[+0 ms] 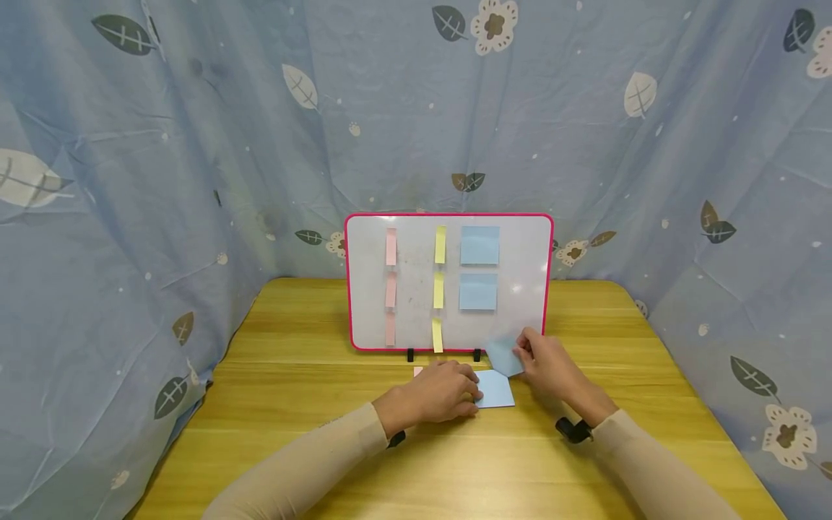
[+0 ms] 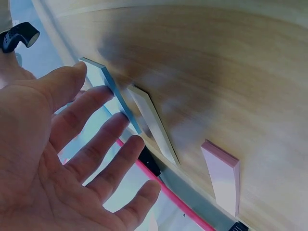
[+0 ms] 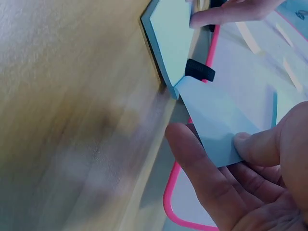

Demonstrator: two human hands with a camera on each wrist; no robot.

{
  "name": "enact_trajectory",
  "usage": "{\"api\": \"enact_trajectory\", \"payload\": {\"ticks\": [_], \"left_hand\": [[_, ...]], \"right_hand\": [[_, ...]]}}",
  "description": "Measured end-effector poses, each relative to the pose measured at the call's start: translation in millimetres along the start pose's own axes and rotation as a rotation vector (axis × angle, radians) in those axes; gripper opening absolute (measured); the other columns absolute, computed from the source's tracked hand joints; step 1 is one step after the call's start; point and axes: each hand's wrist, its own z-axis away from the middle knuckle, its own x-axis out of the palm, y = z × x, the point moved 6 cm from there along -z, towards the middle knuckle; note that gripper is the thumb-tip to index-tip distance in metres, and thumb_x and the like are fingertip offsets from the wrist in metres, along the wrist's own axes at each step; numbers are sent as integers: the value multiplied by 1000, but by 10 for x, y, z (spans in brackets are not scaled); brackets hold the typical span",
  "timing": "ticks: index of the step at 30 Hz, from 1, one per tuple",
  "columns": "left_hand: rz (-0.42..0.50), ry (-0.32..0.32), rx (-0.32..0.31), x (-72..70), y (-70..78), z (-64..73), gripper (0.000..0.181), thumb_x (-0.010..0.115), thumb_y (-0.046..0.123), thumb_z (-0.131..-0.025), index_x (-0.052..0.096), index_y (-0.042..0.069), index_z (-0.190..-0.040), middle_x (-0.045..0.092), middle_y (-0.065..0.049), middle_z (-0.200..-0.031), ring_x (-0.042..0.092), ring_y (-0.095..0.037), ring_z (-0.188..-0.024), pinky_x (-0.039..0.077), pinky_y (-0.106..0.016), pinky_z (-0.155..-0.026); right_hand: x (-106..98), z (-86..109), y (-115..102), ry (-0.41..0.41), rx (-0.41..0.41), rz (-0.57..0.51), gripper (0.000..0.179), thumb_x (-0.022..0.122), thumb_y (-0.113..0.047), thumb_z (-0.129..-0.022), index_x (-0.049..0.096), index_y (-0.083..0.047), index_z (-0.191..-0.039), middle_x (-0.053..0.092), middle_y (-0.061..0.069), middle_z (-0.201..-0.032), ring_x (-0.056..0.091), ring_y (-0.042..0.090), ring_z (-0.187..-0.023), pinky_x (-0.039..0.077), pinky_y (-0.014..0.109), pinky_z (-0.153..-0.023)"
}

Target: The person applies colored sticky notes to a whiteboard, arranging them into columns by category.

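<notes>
My right hand [image 1: 546,362] pinches a single blue sticky note [image 3: 216,122] between thumb and fingers, in front of the whiteboard's lower right. The note's far corner meets the corner of the blue sticky note pad [image 1: 495,390] on the table. My left hand [image 1: 437,392] rests at that pad's left side, its fingertips [image 2: 103,91] along the edge and its fingers spread. In the left wrist view, a pale yellow narrow pad [image 2: 154,122] and a pink narrow pad [image 2: 224,178] lie beside the hand. The left hand mostly covers these two in the head view.
A pink-framed whiteboard [image 1: 529,289] stands on black feet [image 1: 410,354] at the table's back. It bears several pink strips [image 1: 391,289], several yellow strips [image 1: 438,290] and two blue notes [image 1: 479,245]. Floral curtains [image 1: 416,108] surround the wooden table [image 1: 292,390].
</notes>
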Motion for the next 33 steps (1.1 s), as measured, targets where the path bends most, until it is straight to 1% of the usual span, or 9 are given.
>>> {"api": "enact_trajectory", "payload": {"ticks": [6, 9, 13, 17, 20, 23, 28, 31, 33], "left_hand": [[7, -1, -2, -15, 5, 15, 31, 76, 44, -115, 87, 32, -141, 77, 6, -154, 71, -15, -144, 57, -48, -125], [12, -5, -4, -17, 1, 23, 31, 75, 44, -115, 86, 32, -142, 76, 6, -156, 71, -16, -145, 57, -49, -126], [26, -17, -15, -11, -9, 32, 33, 75, 45, -115, 85, 32, -143, 75, 5, -158, 70, -20, -146, 56, -51, -128], [35, -21, -14, -16, -6, 49, 34, 74, 47, -115, 85, 32, -144, 74, 5, -159, 69, -21, -146, 55, -50, -128], [46, -24, -10, -22, -5, 68, 35, 74, 48, -115, 84, 32, -145, 74, 5, -160, 69, -21, -146, 55, -49, -129], [61, -23, -9, -15, -5, 85, 36, 75, 48, -115, 84, 32, -145, 73, 5, -160, 69, -22, -145, 55, -50, -128], [71, -8, -5, -10, -14, 103, 36, 75, 49, -115, 84, 32, -145, 73, 6, -160, 69, -22, -145, 56, -50, -126], [70, 7, -1, -26, -27, 108, 36, 75, 49, -115, 84, 31, -145, 73, 5, -161, 69, -23, -148, 58, -51, -125], [76, 13, 0, -26, -32, 113, 37, 75, 48, -115, 83, 30, -145, 74, 5, -160, 69, -23, -149, 58, -53, -125]], "right_hand": [[-126, -2, 2, 81, -15, 22, 10, 73, -1, -112, 65, -4, -106, 76, 9, -93, 62, 15, -75, 53, 26, -68], [-200, 0, -28, 135, -53, -26, 9, 73, 2, -112, 66, -1, -107, 79, 13, -93, 72, 17, -75, 61, 25, -65], [-293, 19, -115, 236, -139, -44, 8, 77, 6, -108, 70, 1, -108, 83, 16, -94, 82, 25, -77, 69, 30, -68], [-350, 49, -225, 359, -237, 34, 13, 84, 8, -101, 76, 0, -106, 84, 15, -93, 83, 26, -78, 71, 37, -69], [-342, 64, -289, 411, -304, 45, 16, 88, 10, -95, 79, 0, -105, 85, 14, -94, 85, 26, -79, 72, 39, -68], [-308, 71, -329, 432, -368, 23, 21, 91, 13, -90, 83, -1, -103, 86, 11, -95, 88, 26, -83, 72, 37, -71], [-241, 54, -401, 453, -439, 1, 25, 94, 15, -85, 85, -2, -101, 87, 9, -97, 88, 25, -84, 69, 25, -77], [-202, 26, -472, 466, -465, 21, 26, 95, 16, -82, 85, 0, -101, 89, 12, -100, 88, 25, -83, 69, 27, -76], [-170, 16, -507, 467, -480, 49, 27, 94, 15, -81, 84, 1, -101, 90, 13, -102, 89, 26, -84, 70, 35, -74]]}}
